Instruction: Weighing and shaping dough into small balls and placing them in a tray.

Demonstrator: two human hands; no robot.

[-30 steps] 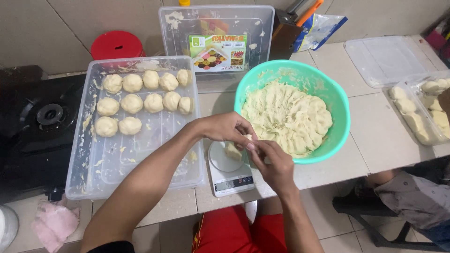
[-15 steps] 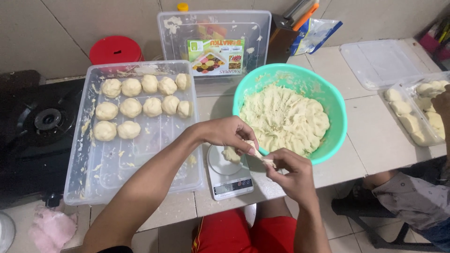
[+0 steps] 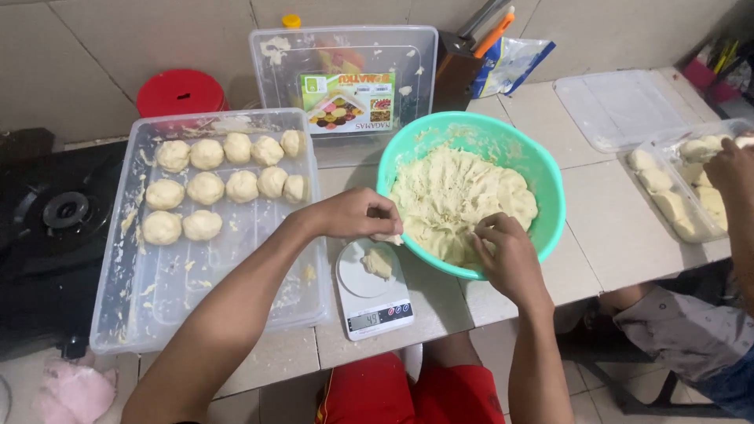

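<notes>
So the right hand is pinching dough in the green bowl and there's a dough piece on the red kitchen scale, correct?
Not quite: the small kitchen scale is white, not red, as the head view shows. The right hand does pinch dough in the green plastic bowl, and a dough piece lies on the scale.

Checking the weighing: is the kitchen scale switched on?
On: the kitchen scale display is lit, with a dough piece on its platform.

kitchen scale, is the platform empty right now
No, a small lump of dough sits on the kitchen scale, just below the left hand.

bare tiles [image 3: 605,212] right of green bowl [image 3: 542,169], tray [image 3: 141,314] crowding left
</notes>
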